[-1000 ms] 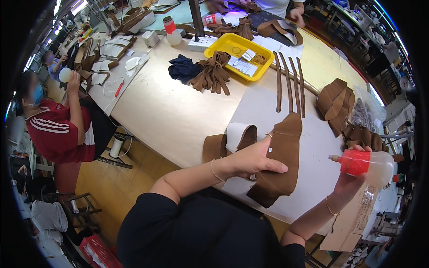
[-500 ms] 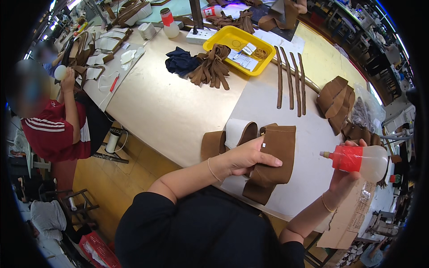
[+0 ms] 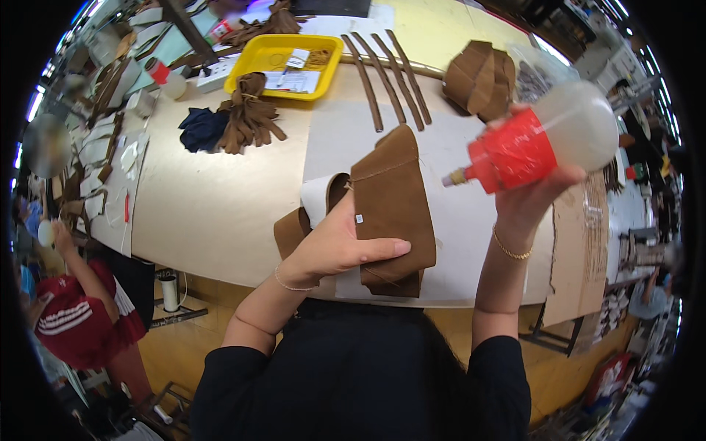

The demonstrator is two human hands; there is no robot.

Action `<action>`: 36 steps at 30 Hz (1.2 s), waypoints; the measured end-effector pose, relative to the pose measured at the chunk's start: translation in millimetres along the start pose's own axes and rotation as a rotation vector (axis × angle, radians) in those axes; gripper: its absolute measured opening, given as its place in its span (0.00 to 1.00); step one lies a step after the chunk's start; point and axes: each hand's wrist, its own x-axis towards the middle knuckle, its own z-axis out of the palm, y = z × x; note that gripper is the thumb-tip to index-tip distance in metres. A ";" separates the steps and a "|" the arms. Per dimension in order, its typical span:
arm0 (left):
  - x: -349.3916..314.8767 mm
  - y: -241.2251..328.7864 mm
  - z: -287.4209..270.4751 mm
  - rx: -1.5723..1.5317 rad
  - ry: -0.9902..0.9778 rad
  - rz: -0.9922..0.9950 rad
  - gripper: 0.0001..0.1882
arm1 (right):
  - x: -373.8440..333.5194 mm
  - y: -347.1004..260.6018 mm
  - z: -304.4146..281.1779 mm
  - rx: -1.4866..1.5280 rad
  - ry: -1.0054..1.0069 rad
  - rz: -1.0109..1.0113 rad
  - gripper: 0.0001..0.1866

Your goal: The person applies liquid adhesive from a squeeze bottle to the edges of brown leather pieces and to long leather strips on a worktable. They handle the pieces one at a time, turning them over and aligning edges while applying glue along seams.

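My left hand [image 3: 334,246] grips a brown suede piece [image 3: 390,198], lifted over the white sheet [image 3: 456,220] at the table's near edge. My right hand [image 3: 531,202] holds a clear squeeze bottle with a red cap [image 3: 540,143], tilted so its nozzle points left toward the suede. More brown suede pieces [image 3: 294,228] and a white lining lie under my left hand.
A yellow tray [image 3: 283,62] with papers sits at the far side, beside a bundle of brown strips [image 3: 250,117] and a dark blue cloth [image 3: 202,128]. Long brown straps [image 3: 386,81] and stacked suede [image 3: 478,73] lie farther right. A person in red [image 3: 81,316] works at left. Cardboard [image 3: 577,250] hangs at right.
Both hands have risen closer to the camera. The bottle has lifted and tilted, its nozzle now nearer the suede piece, which my left hand has raised off the table.
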 end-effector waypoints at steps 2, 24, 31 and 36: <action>0.4 2.0 4.5 -0.001 -0.001 -0.017 0.41 | 1.9 2.6 4.6 -0.031 -0.040 -0.047 0.53; -0.9 1.0 4.9 0.079 -0.050 0.061 0.38 | 5.9 0.9 20.0 -0.427 -0.170 -0.115 0.55; -0.3 4.8 7.6 0.006 -0.068 0.011 0.40 | 2.2 5.4 16.6 -0.431 -0.097 -0.153 0.55; -1.1 6.0 9.4 -0.017 -0.024 0.005 0.41 | 3.6 7.6 12.5 -0.480 -0.141 -0.175 0.54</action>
